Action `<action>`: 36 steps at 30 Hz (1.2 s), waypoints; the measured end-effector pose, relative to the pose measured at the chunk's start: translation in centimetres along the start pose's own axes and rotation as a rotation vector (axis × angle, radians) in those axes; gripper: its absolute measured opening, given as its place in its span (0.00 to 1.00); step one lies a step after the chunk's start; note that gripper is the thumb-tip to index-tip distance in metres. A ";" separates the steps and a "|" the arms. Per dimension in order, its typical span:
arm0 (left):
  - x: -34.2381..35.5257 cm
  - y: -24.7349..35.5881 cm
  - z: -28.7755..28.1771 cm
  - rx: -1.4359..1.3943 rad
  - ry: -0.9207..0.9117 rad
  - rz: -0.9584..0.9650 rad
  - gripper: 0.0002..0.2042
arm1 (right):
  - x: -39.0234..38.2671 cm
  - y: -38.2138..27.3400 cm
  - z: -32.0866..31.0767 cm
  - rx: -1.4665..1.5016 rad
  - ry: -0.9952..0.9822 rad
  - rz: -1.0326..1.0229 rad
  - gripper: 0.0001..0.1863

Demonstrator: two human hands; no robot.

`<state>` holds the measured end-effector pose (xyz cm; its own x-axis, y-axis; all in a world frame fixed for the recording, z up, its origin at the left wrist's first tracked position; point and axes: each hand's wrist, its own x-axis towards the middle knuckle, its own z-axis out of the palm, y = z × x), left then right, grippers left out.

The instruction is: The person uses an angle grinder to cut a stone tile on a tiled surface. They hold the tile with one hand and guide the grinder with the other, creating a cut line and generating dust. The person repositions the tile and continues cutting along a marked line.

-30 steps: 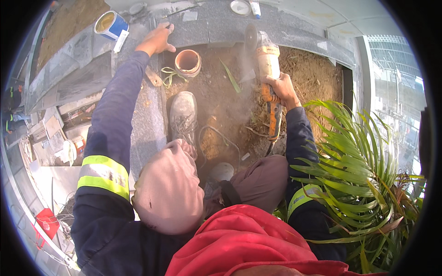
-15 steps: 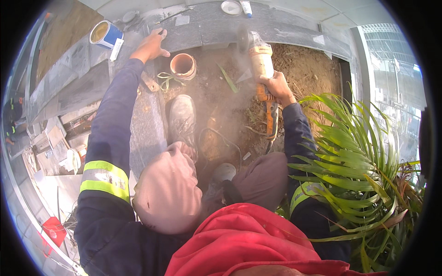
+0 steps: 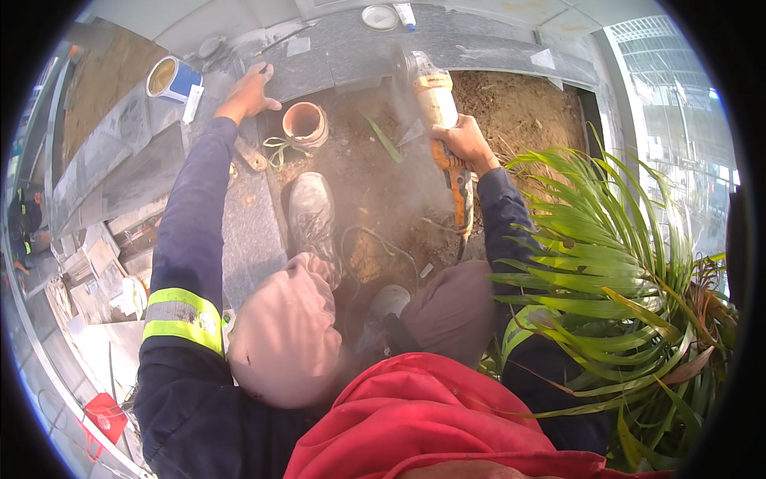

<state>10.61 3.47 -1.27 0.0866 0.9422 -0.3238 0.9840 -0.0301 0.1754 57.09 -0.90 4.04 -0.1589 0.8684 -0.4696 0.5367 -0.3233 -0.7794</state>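
Note:
My right hand (image 3: 465, 142) is wrapped round the body of an orange angle grinder (image 3: 439, 104), its front part covered in pale material. The grinder's disc (image 3: 404, 65) stands at the front edge of a grey stone slab (image 3: 471, 49), with dust hanging round it; whether it touches the stone I cannot tell. My left hand (image 3: 249, 96) rests with fingers apart by the slab's left part, holding nothing. Close to its right is a terracotta pot (image 3: 305, 124) on the soil, with a green strip (image 3: 279, 149) tied in a loop beside it.
A blue-and-white can (image 3: 174, 80) stands at the far left. A round lid (image 3: 379, 17) and a white tube (image 3: 405, 16) lie on the far ledge. Palm fronds (image 3: 614, 279) crowd my right arm. A cable (image 3: 375, 231) loops over the soil near my shoes (image 3: 313, 211).
The view has turned slightly, so most things appear a little farther left. My left hand and the grinder keep nearly the same places along the slab.

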 end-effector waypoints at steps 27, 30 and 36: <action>0.0 -0.4 0.5 -0.020 0.018 0.016 0.54 | 0.9 1.6 0.2 0.062 -0.018 -0.013 0.23; 0.1 -0.2 0.4 -0.024 0.007 0.014 0.54 | 1.0 1.7 0.0 0.051 -0.020 -0.013 0.23; 0.3 -0.6 0.6 0.035 0.006 0.012 0.54 | 0.7 0.4 0.2 0.064 -0.006 0.002 0.22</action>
<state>10.11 3.55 -2.04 0.0979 0.9435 -0.3165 0.9877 -0.0533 0.1469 57.00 -0.48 3.27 -0.1624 0.8655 -0.4738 0.4827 -0.3491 -0.8032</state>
